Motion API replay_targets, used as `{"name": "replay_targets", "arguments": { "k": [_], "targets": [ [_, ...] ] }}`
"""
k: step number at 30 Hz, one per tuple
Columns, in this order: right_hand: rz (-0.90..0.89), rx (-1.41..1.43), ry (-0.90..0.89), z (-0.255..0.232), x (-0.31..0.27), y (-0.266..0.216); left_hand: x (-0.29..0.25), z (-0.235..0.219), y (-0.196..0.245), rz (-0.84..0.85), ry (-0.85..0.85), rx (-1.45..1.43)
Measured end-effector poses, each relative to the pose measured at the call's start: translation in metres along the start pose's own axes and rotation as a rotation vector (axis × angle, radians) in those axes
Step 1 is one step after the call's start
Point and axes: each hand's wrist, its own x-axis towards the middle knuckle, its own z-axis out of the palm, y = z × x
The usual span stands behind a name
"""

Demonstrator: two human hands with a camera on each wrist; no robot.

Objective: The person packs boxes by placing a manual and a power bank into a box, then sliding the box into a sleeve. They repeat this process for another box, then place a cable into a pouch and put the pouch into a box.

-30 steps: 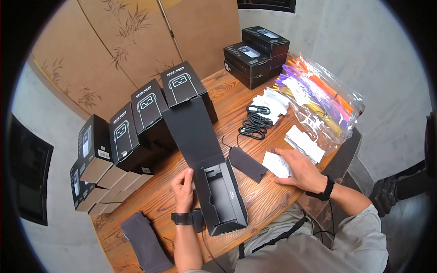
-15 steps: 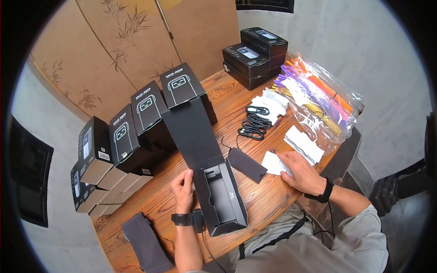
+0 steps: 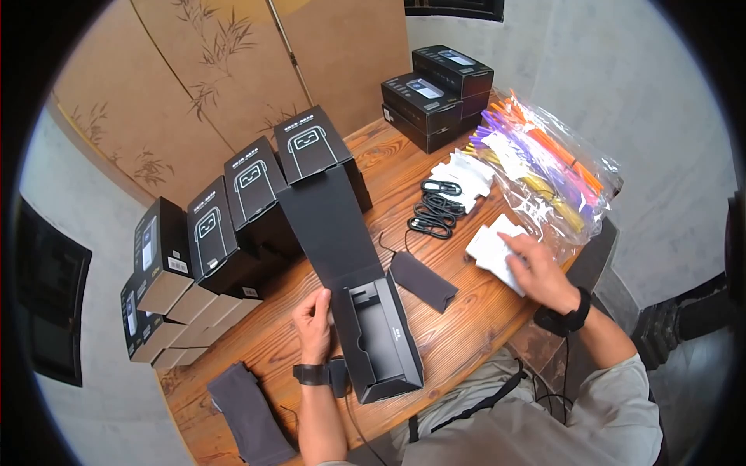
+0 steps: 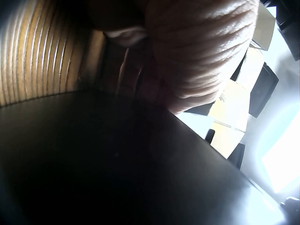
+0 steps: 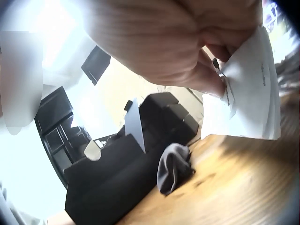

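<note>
Along the left side of the wooden table (image 3: 458, 349), I see closed black boxes (image 3: 208, 225) stacked close together, probably to leave working room in front. Nearer the person lies a dark grey cloth pouch (image 3: 247, 412). The left hand (image 3: 312, 330) grips the left wall of an open black box (image 3: 356, 353), which I judge steadies it. That box stands near the table's front edge, its lid (image 3: 330, 229) folded back towards the stack, presumably so the inside can be reached. Just right of it lies a second grey pouch (image 3: 423, 282), its cord trailing. Farther back I find more black boxes (image 3: 423, 109), then coiled black cables (image 3: 437, 221) beside white packets (image 3: 475, 180), perhaps grouped by kind for easy picking. At the right, the right hand (image 3: 540, 273) pinches white folded papers (image 5: 255, 93) between thumb and fingers, tilted above the tabletop in the right wrist view. Beyond the papers lies a clear plastic bag (image 3: 587, 221) with orange, purple and yellow strips, maybe bagged to hold them together.
</note>
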Motion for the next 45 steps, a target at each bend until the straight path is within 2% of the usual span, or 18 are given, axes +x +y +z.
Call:
{"name": "replay_targets", "arguments": {
  "k": [2,5,8,11,23,26,38,45],
  "targets": [
    [0.143,-0.055,0.022,-0.019,0.007,-0.002,0.000,0.002,0.002,0.001,0.002,-0.003],
    [0.134,-0.101,0.078,-0.025,0.012,0.034,0.000,0.001,0.002,-0.003,0.000,-0.003],
    [0.247,-0.156,0.012,-0.031,0.017,0.035,0.000,0.001,0.002,0.004,0.001,-0.002],
    [0.176,-0.238,0.008,-0.023,0.017,0.055,0.001,0.000,0.000,-0.011,-0.006,0.000],
    [0.177,-0.410,-0.073,-0.019,0.012,0.036,0.000,0.001,0.002,-0.006,0.001,-0.001],
    [0.017,-0.470,0.047,-0.012,0.007,0.045,-0.001,0.001,0.004,-0.009,0.002,-0.006],
    [0.077,-0.407,0.063,-0.013,0.009,0.034,-0.001,0.001,0.004,-0.024,-0.007,0.000],
    [0.007,-0.442,0.113,-0.014,0.009,0.030,0.000,0.000,0.003,-0.024,-0.006,-0.001]
  ]
}}
